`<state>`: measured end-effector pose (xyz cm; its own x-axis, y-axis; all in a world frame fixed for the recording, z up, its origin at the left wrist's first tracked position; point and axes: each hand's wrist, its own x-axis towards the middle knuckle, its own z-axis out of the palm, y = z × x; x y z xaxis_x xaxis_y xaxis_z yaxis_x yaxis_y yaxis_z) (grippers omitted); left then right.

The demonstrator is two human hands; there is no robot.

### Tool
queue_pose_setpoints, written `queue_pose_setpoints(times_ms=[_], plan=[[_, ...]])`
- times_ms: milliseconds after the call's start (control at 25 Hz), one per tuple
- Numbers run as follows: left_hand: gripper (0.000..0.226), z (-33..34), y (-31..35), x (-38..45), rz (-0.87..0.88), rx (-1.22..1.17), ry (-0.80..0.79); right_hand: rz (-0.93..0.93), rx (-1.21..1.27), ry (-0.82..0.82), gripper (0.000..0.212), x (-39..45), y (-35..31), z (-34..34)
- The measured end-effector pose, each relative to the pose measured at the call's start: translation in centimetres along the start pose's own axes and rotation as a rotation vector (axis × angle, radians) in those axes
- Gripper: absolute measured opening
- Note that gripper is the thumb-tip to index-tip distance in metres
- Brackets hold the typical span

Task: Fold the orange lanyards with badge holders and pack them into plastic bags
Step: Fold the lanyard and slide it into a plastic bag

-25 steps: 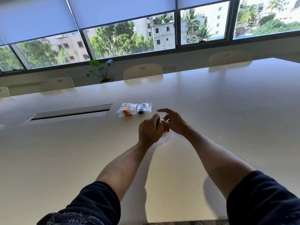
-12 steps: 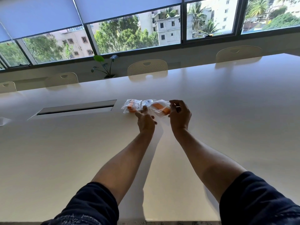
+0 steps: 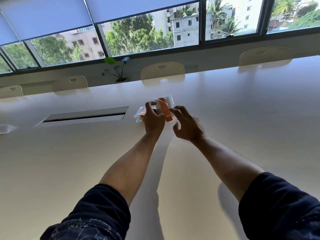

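The bagged orange lanyard is lifted just above the counter, the left hand pinching its plastic bag while the right hand hovers beside it, fingers spread and holding nothing. That one-handed pinch on slick plastic could slip and drop it onto the packed bag below. The pale counter runs toward chairs and wide windows.

Bright daylight from the windows; arm shadows on the table; wide-angle warped edges.

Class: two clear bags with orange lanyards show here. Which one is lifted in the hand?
The farther bag, held by the left hand, its orange lanyard tilted. The other bag lies flat on the table, partly hidden behind that hand.
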<state>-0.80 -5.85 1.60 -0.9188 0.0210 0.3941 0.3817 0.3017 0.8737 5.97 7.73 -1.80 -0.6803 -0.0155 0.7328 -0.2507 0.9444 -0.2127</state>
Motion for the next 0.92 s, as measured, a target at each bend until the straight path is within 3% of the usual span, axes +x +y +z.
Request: queue_pose_setpoints(times_ms=[80,240,360,480,640,920], plan=[[0.042,0.0,-0.3,1.1,0.017,0.019,0.003,-0.087,-0.096,-0.011,0.050,1.2,0.6,0.5],[0.024,0.1,-1.3,3.7,-0.020,0.051,0.011,-0.168,-0.125,0.056,0.023,3.4,1.6,1.6],[0.019,-0.1,-1.9,5.7,-0.022,0.098,-0.081,-0.082,-0.130,0.031,0.027,5.0,1.8,2.5],[0.031,-0.5,-2.0,8.0,0.069,0.249,-0.223,0.003,-0.135,0.012,0.033,6.8,2.1,3.2],[0.044,-1.0,-2.3,10.6,0.128,0.324,-0.359,0.095,-0.061,-0.007,0.024,9.3,2.9,4.4],[0.024,-0.1,-5.9,11.3,0.336,0.557,-0.370,0.155,-0.010,-0.125,0.021,9.4,3.8,8.6]])
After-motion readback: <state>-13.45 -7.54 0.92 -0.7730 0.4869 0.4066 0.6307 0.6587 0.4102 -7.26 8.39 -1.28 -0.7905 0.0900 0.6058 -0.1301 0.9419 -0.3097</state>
